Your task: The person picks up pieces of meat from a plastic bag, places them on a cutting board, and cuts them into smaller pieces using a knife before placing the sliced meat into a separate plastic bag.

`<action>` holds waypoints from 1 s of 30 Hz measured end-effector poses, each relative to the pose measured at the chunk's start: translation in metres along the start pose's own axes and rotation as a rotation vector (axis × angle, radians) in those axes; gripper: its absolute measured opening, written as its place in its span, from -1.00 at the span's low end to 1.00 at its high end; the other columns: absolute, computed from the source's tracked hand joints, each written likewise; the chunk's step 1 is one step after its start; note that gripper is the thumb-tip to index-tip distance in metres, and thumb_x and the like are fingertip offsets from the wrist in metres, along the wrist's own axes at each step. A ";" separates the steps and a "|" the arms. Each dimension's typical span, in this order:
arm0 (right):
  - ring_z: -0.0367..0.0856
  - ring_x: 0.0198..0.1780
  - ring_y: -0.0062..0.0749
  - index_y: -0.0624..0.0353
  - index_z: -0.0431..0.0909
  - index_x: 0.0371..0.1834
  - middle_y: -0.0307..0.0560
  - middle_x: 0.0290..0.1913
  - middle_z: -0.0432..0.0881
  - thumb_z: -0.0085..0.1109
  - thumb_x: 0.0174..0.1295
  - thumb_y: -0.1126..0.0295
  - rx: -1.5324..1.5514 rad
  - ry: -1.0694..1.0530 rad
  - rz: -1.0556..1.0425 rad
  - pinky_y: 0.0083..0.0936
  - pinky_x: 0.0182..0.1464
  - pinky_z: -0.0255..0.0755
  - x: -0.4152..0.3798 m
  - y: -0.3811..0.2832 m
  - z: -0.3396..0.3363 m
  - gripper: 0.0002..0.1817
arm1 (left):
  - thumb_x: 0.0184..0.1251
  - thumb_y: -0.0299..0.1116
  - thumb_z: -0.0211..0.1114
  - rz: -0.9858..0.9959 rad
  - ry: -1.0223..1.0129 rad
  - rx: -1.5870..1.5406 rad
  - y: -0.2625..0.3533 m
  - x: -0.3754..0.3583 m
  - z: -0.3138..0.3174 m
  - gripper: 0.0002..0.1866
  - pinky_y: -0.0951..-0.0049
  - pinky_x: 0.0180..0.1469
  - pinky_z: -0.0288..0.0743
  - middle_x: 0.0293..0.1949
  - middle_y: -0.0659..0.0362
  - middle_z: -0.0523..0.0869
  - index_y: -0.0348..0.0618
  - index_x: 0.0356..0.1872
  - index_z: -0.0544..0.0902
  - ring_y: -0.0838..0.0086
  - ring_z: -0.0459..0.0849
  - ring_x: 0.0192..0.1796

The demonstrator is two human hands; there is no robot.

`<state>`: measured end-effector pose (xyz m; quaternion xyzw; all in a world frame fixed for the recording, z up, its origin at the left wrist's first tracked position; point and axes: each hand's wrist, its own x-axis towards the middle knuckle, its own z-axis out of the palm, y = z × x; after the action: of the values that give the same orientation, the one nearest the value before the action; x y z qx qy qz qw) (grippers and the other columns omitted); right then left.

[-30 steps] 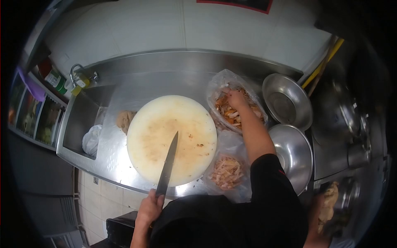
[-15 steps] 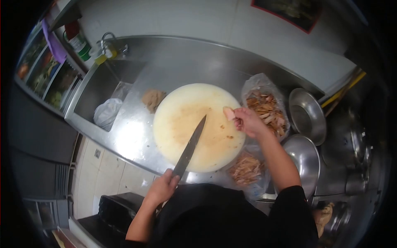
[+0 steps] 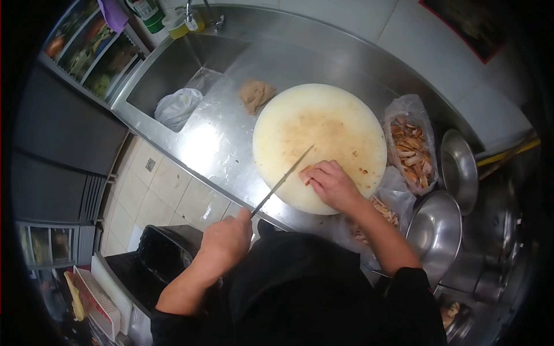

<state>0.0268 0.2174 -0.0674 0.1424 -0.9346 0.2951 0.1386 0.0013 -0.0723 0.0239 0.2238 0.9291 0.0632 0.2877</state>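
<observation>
My left hand [image 3: 229, 237] is closed round the handle of a long kitchen knife [image 3: 281, 181]. The blade reaches over the round cutting board [image 3: 332, 109], its edge turned down and its tip near the middle. Close to the blade's right side, my right hand [image 3: 334, 187] grips a small piece of meat [image 3: 306, 174] on the board. Brown crumbs and stains mark the board's surface. Two clear plastic bags lie to the right: one with browned meat strips [image 3: 411, 151], the other with paler strips [image 3: 384, 212], partly hidden by my right forearm.
A crumpled brown cloth [image 3: 256, 96] lies by the board's upper left edge. Further left, a white plastic bag [image 3: 179, 108] sits at the sink [image 3: 222, 52]. Two metal bowls [image 3: 435, 230] stand at the right. A black-lined bin [image 3: 164, 254] is below the counter's front edge.
My right hand has brought the meat down and left onto the board beside the blade. The knife has turned from lying flatter to edge-down. The head view has shifted.
</observation>
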 end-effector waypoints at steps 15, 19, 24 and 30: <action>0.51 -0.08 -0.07 0.15 0.63 -0.25 -0.07 -0.14 0.57 0.32 0.16 0.52 -0.043 0.106 0.051 -0.26 0.02 0.48 0.000 -0.002 0.017 -0.88 | 0.50 -0.37 0.01 0.000 -0.111 0.177 0.016 0.010 -0.024 -0.81 -0.11 -0.15 0.61 -0.32 -0.16 0.77 -0.14 0.03 0.44 -0.14 0.78 -0.16; 0.52 -0.09 -0.08 0.16 0.62 -0.28 -0.07 -0.17 0.56 0.32 0.13 0.53 -0.033 0.128 0.033 -0.26 0.00 0.48 0.001 -0.001 0.020 -0.88 | 0.52 -0.35 0.00 0.002 -0.138 0.102 0.012 0.026 -0.010 -0.80 -0.16 -0.11 0.59 -0.29 -0.19 0.77 -0.14 0.05 0.45 -0.17 0.77 -0.15; 0.53 -0.10 -0.07 0.16 0.62 -0.28 -0.06 -0.20 0.57 0.33 0.11 0.53 -0.065 0.114 0.088 -0.26 0.00 0.48 0.001 -0.004 0.022 -0.88 | 0.53 -0.35 0.00 -0.022 -0.183 0.153 0.010 0.012 -0.027 -0.79 -0.15 -0.11 0.59 -0.29 -0.20 0.77 -0.15 0.05 0.45 -0.20 0.76 -0.15; 0.54 -0.13 -0.09 0.15 0.61 -0.31 -0.07 -0.21 0.57 0.33 0.10 0.53 -0.065 0.128 0.095 -0.24 -0.02 0.49 0.002 -0.007 0.024 -0.88 | 0.53 -0.35 -0.01 0.046 -0.134 0.126 0.010 0.028 -0.015 -0.78 -0.16 -0.15 0.58 -0.32 -0.20 0.76 -0.14 0.08 0.46 -0.20 0.76 -0.18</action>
<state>0.0237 0.1972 -0.0820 0.0743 -0.9385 0.2794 0.1886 -0.0243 -0.0503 0.0249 0.2664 0.9045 -0.0041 0.3330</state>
